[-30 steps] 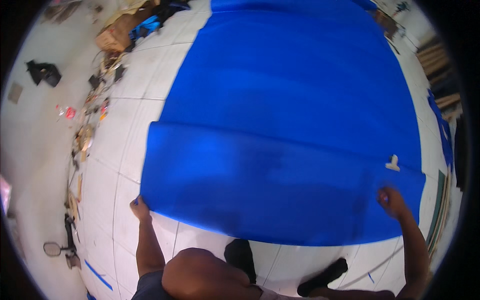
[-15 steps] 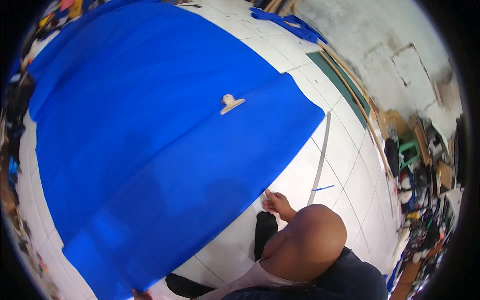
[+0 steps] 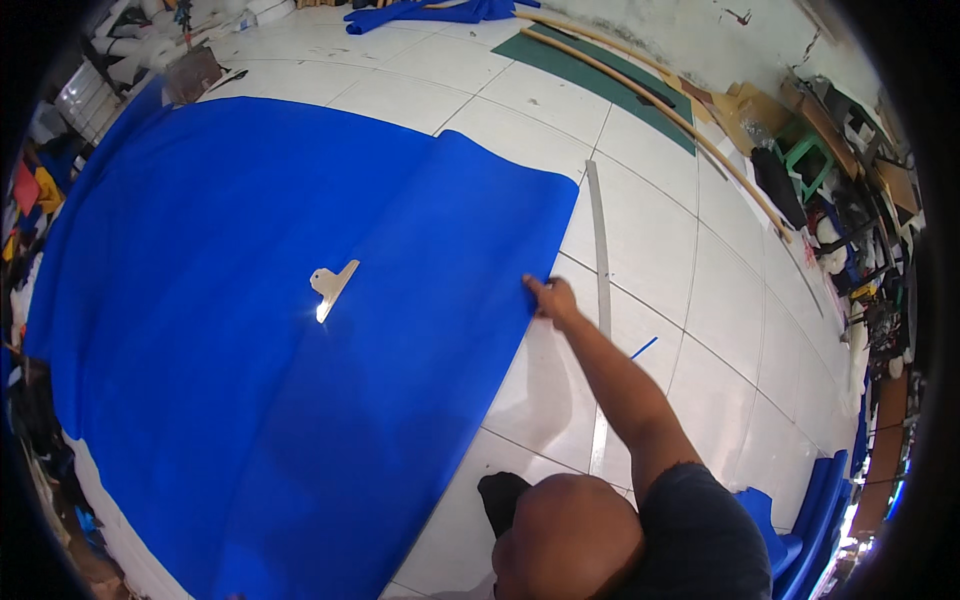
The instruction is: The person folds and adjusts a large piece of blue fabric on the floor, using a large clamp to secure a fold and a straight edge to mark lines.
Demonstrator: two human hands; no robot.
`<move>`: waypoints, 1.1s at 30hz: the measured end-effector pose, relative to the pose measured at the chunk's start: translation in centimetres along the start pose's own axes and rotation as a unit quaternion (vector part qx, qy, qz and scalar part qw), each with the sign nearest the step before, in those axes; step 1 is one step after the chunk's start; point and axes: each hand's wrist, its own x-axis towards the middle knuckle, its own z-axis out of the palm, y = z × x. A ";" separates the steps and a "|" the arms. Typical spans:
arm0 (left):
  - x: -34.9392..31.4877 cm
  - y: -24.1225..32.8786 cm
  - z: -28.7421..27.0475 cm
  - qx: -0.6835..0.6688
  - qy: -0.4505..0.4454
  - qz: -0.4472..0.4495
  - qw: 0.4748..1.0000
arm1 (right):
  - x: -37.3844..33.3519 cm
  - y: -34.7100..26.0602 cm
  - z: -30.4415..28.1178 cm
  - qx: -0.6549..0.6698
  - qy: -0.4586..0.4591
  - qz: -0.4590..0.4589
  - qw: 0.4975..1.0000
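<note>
A large sheet of blue fabric [image 3: 200, 220] is spread over the floor, with a strip along its right side folded over. My right hand [image 3: 552, 298], arm stretched out, pinches the right edge of this sheet below its far right corner. On the fabric, near the inner line of the fold, sits a wide silver bulldog clip [image 3: 335, 288]; whether it bites the cloth I cannot tell. Of my left hand, at most a sliver shows at the bottom edge of the picture, by the near end of the fabric; its fingers are hidden.
A long grey metal strip [image 3: 598, 240] and a short blue scrap [image 3: 645, 347] lie on the white tiles [image 3: 640, 260] to the right. Beyond are a green mat [image 3: 580, 75] and wooden poles [image 3: 690, 130]. Blue rolls [image 3: 815, 520] rest at the lower right; clutter lines both sides.
The view has swung toward the right. My right hand has moved farther away along the fabric's right edge, arm now extended. My left hand has almost left the picture.
</note>
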 end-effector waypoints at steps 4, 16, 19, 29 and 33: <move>4.3 17.3 -2.1 0.097 0.054 0.249 0.962 | 8.7 -0.6 -4.5 -0.061 0.118 -0.041 0.990; 14.9 43.3 4.6 -0.211 -0.044 0.236 0.948 | 18.5 -6.5 -4.4 -0.109 0.149 -0.068 0.980; 13.6 46.5 6.3 -0.272 -0.125 0.171 0.939 | 20.4 -5.3 -8.1 -0.101 0.121 -0.052 0.986; 13.6 47.8 2.8 -0.105 -0.132 0.193 0.967 | 21.1 -5.6 -9.7 -0.082 0.047 -0.013 0.995; 14.9 46.1 3.2 -0.084 -0.118 0.249 0.958 | 21.0 -4.6 -9.1 -0.167 0.117 -0.090 0.975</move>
